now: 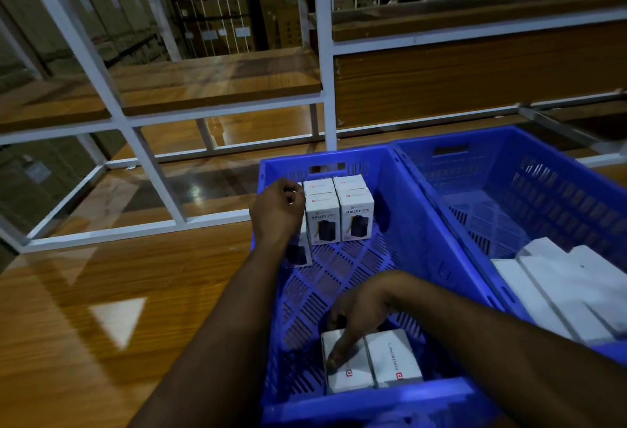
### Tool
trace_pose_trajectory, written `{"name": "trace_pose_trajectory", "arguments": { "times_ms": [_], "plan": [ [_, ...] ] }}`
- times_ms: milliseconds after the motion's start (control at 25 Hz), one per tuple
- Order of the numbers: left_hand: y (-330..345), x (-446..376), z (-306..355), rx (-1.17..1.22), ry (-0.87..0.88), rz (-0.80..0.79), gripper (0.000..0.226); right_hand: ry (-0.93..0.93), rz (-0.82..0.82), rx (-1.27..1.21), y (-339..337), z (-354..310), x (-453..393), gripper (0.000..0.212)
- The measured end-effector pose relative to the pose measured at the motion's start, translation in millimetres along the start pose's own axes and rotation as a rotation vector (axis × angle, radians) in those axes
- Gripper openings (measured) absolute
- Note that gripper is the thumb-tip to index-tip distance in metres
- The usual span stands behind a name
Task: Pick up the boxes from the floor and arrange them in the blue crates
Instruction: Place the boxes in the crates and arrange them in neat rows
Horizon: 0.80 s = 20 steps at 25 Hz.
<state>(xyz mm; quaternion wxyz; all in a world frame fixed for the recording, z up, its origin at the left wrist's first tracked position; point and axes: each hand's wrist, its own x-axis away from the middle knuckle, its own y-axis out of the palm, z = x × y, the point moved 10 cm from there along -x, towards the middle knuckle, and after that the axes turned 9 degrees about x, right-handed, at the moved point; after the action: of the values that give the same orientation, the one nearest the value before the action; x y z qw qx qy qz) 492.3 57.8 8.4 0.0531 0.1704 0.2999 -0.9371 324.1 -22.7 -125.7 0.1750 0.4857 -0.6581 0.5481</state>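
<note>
"HALLEY 20K" on the front of the right upright white box (pixel 356 215); partly readable on its neighbour (pixel 322 220).

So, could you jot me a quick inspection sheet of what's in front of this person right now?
Surface: glossy wooden floor, light reflections on it.
Job's things: left blue crate holds upright white boxes at its far end and two white boxes at its near end; right blue crate holds flat white packages.
Clutter: nothing seen.
Hands: left hand curled at the leftmost upright box; whether it grips is unclear. Right hand rests its fingers on the near boxes.
Cables: nothing seen.
Surroundings: white metal shelving frame with wooden shelves; stacked cartons behind.
</note>
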Motion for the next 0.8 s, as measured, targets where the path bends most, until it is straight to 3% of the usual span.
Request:
{"name": "trace_pose_trajectory", "arguments": {
  "times_ms": [160, 280, 360, 440, 520, 600, 680, 800],
  "plan": [
    [8, 4, 5, 0.05, 0.021, -0.048, 0.01, 0.117, 0.249, -0.416, -29, 25, -2, 0.055],
    [23, 5, 5, 0.056, 0.046, -0.137, 0.012, 0.189, 0.491, -0.386, -56, 42, 5, 0.03],
    [32, 6, 5, 0.055, 0.051, -0.202, 0.014, 0.182, 0.487, -0.506, -57, 45, 6, 0.039],
    [35, 5, 4, 0.057, 0.041, -0.229, 0.014, 0.143, 0.367, -0.579, -46, 38, 1, 0.061],
    [36, 4, 1, 0.07, 0.025, -0.246, 0.013, 0.113, 0.258, -0.554, -36, 28, -2, 0.076],
    [38, 4, -1, 0.07, 0.004, -0.267, 0.012, 0.109, 0.225, -0.503, -33, 26, -5, 0.078],
    [39, 5, -1, 0.065, -0.014, -0.286, 0.01, 0.118, 0.284, -0.497, -42, 31, -3, 0.073],
    [43, 8, 0, 0.06, -0.025, -0.326, 0.01, 0.191, 0.566, -0.496, -77, 55, 17, 0.073]
  ]
}}
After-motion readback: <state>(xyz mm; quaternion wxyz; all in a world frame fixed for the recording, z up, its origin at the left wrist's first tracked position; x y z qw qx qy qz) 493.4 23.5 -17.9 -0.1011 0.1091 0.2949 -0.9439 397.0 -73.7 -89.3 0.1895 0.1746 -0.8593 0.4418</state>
